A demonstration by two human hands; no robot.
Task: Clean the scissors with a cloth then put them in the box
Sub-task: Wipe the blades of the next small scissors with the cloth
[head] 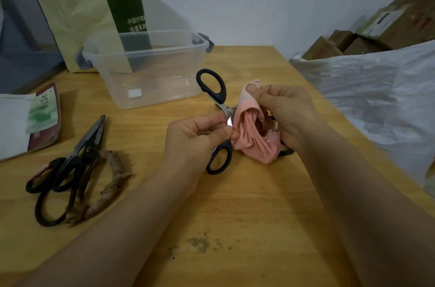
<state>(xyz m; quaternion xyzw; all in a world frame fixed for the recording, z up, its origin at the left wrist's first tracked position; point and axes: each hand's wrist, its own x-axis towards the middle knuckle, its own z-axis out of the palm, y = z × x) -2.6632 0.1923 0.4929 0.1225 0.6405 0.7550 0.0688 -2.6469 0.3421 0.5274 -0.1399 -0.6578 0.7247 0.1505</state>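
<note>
Black-handled scissors (222,98) are held above the wooden surface (247,204), just in front of the clear plastic box (146,50), not inside it. Their two handle loops are spread wide, one pointing up toward the box and one down toward the person. The left hand (200,138) pinches the scissors at the metal near the pivot, fingers (211,122) curled around it. The right hand (287,112) grasps a bunched pink cloth (254,136), thumb pressed on its upper fold. The cloth lies against the scissors and hides the blades. The box stands open, without a lid, with grey latches at both ends. At the left of the surface lie further dark scissors (77,159), overlapping one another, beside a brown fibrous strip (113,181). Dark specks (200,242) mark the near surface. A green and yellow paper bag (77,11) stands behind the box. A white plastic bag (376,89) sits at right.
</note>
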